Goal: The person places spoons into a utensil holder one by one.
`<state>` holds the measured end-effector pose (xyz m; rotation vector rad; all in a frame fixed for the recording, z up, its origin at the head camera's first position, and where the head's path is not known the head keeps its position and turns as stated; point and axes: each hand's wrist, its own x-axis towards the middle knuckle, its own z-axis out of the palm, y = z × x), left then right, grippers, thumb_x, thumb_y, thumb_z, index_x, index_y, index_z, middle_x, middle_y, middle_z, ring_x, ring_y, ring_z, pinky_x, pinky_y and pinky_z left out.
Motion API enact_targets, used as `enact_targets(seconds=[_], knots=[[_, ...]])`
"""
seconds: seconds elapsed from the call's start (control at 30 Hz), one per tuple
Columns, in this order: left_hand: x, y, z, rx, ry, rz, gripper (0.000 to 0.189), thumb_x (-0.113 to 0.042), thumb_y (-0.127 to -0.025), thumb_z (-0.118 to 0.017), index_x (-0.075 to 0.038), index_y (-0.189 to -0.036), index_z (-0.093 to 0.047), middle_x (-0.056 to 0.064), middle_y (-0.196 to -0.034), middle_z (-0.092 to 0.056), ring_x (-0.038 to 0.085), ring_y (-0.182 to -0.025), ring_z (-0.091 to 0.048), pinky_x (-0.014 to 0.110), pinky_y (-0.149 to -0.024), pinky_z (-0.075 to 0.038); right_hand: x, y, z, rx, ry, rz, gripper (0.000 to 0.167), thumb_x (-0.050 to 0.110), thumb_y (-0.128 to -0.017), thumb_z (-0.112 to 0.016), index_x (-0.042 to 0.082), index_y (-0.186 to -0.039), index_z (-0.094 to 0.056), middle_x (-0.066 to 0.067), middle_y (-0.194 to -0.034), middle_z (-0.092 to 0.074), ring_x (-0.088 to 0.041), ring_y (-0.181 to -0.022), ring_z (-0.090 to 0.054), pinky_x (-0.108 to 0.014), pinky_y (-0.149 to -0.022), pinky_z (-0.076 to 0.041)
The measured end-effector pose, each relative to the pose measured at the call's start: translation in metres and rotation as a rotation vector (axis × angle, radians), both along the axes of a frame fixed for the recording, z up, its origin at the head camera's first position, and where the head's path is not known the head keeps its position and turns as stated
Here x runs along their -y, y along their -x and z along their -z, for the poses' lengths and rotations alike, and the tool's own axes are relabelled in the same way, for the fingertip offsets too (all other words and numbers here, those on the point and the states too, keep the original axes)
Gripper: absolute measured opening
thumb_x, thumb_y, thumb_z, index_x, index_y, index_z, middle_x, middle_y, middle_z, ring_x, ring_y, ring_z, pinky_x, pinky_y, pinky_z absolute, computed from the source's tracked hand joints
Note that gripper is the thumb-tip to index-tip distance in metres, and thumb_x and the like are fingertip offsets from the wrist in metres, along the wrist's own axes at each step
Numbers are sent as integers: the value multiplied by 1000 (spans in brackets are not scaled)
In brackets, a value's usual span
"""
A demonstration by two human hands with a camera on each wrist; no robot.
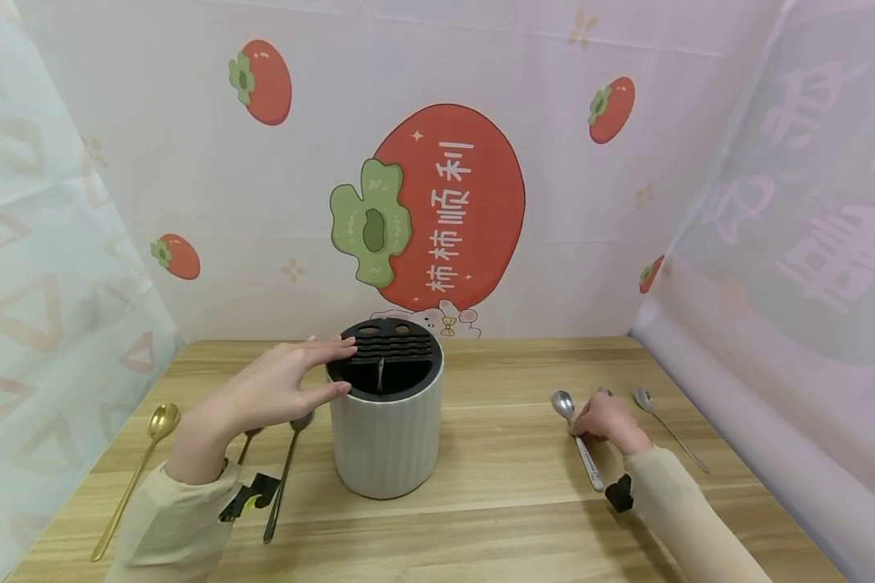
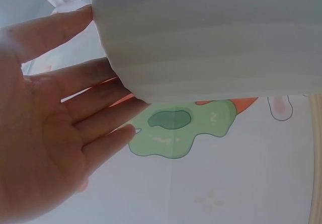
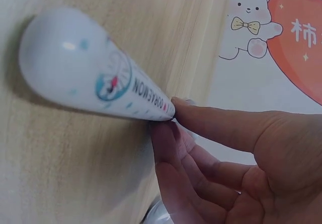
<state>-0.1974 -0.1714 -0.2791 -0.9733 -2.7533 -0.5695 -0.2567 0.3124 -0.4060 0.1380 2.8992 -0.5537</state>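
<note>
A white ribbed utensil holder (image 1: 386,445) with a black slotted lid stands upright mid-table. My left hand (image 1: 280,389) lies against the lid's left side, its fingers spread and fairly straight; in the left wrist view the fingertips meet the edge of the holder (image 2: 211,43). Farther right, my right hand (image 1: 608,423) pinches a metal spoon between thumb and index finger. That spoon (image 1: 589,465) has a white handle (image 3: 95,68) printed with a cartoon face and DORAEMON lettering. It lies slanted on the wood, bowl pointing away from me.
A gold spoon (image 1: 134,486) lies at far left. Beside the holder is a dark spoon (image 1: 288,478), with another dark utensil (image 1: 248,444) partly behind my left wrist. A thin silver spoon (image 1: 671,429) lies right of my right hand. Printed cloth (image 1: 554,243) encloses the wooden table (image 1: 481,542).
</note>
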Motion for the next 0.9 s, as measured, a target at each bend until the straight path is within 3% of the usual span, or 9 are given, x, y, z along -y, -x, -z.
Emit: enact_targets(seconds=[0.9], knots=[[0, 1, 0, 1, 0, -2, 52, -38, -92, -59, -11, -135, -54, 4, -141, -51, 33, -133, -42, 53, -107, -36, -1, 5, 5, 48, 101, 32, 14, 15, -77, -76, 1, -73, -72, -1, -63, -68, -12, -58, -61, -26, -57, -53]])
